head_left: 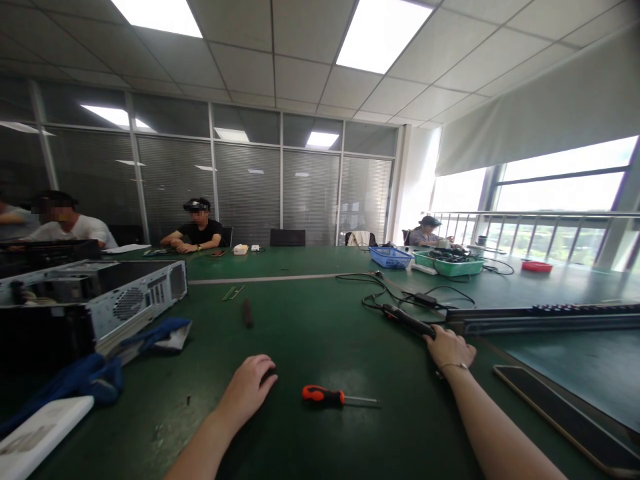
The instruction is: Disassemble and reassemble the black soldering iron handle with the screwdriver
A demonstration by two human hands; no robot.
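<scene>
Loosely curled over the desk [305, 333], the left hand [256, 380] leaves a gap between thumb and fingers and shows nothing held. The right hand [450, 348] is closed around the near end of a slim black corded tool [404, 320], which slants away on the right. Its shell is probably stiff, smooth plastic, light enough for one hand though a little slippery; mid-barrel should give the steadiest hold. The cord [373, 301] loops off beyond its far end, looks bendy and could tug, so strain is best kept off it. Between the hands lies a screwdriver [325, 396], its fat red-and-black handle the natural grip. Farther out are a brown stick [247, 313] and a green basket [457, 268].
</scene>
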